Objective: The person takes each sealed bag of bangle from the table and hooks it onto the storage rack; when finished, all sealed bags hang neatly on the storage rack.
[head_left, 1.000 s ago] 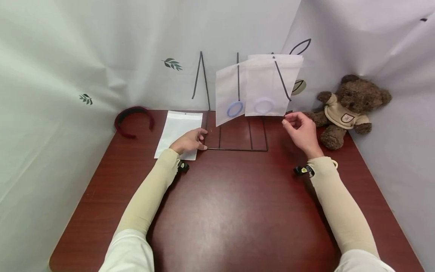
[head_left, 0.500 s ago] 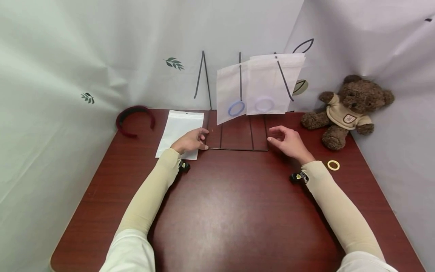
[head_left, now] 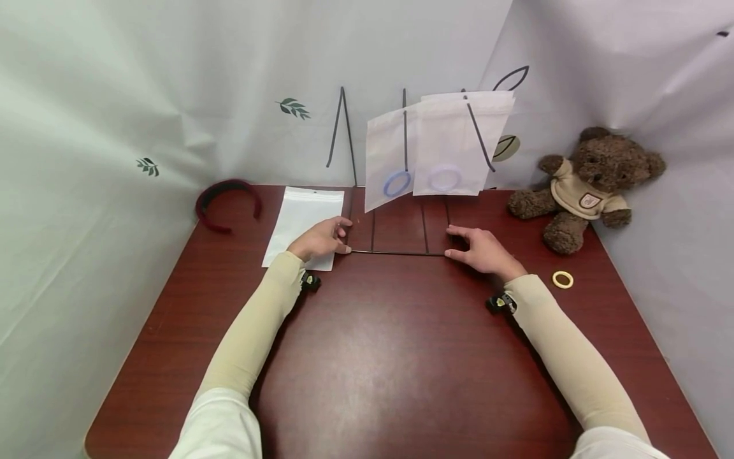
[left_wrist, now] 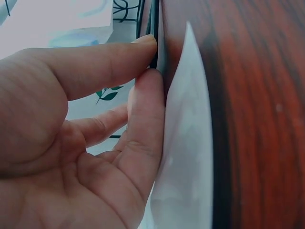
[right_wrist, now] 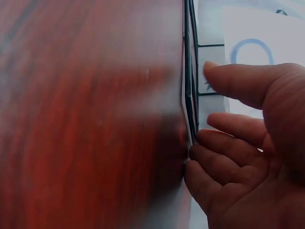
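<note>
A black wire rack (head_left: 398, 254) lies with its base on the table, and its upright prongs lean up at the back. My left hand (head_left: 321, 240) pinches the rack's front left corner between thumb and finger, as the left wrist view also shows the wire (left_wrist: 155, 28) there. At the front right corner is my right hand (head_left: 484, 250), fingers spread; in the right wrist view its thumb stands apart from the wire (right_wrist: 188, 71). Two white zip bags (head_left: 467, 137) hang from the prongs, each with a ring showing through. The left one is a blue ring (head_left: 397, 184).
A flat white zip bag (head_left: 304, 213) lies on the table under my left hand. Beyond it is a dark red headband (head_left: 255, 207). At right sit a brown teddy bear (head_left: 608, 159) and a yellow ring (head_left: 562, 279). White cloth walls surround the table (head_left: 378, 357).
My right hand has come down and left, from beside the right hanging bag to the rack's front right corner. This uncovered the yellow ring. My left hand stays on its corner.
</note>
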### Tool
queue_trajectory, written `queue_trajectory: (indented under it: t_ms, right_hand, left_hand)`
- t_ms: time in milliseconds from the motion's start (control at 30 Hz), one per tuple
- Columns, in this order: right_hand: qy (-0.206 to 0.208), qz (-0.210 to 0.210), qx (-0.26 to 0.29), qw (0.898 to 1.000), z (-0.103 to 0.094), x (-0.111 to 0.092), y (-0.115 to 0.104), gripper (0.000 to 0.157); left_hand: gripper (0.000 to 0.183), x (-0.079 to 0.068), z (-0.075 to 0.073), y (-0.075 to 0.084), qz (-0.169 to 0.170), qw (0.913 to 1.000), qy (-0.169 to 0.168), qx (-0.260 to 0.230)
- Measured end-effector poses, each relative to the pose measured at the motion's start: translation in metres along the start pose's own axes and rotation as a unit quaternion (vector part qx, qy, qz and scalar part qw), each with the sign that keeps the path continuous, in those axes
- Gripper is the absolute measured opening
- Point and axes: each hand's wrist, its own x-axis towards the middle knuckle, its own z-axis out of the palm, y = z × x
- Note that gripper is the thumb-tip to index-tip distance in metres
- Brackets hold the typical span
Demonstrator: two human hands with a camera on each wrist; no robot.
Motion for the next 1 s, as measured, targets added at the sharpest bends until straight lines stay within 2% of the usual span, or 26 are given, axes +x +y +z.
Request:
queue_trajectory:
  t_ms: [267, 433, 600, 700, 1000]
  right_hand:
    - [-0.006, 0.004, -0.026, 1.000, -0.003, 0.001, -0.004, 0.064]
    - [-0.010, 0.010, -0.021, 1.000, -0.002, 0.001, -0.004, 0.063]
    - [-0.009, 0.010, -0.020, 1.000, -0.002, 0.001, -0.003, 0.062]
    - [-0.011, 0.014, -0.018, 1.000, -0.003, 0.001, -0.001, 0.062]
    - [-0.009, 0.009, -0.013, 1.000, -0.003, 0.004, -0.002, 0.062]
  left_hand:
    - [0.072, 0.001, 0.000, 0.000, -0.005, 1.0000, 0.004, 0.002]
    - [0.068, -0.002, -0.001, 0.000, -0.007, 0.9999, 0.014, 0.003]
    - [0.056, -0.006, -0.003, -0.002, -0.004, 0.9988, 0.049, -0.009]
    - [0.053, -0.006, -0.006, -0.007, 0.005, 0.9967, 0.072, -0.037]
    - [0.052, -0.012, -0.038, -0.017, 0.020, 0.9863, 0.153, -0.059]
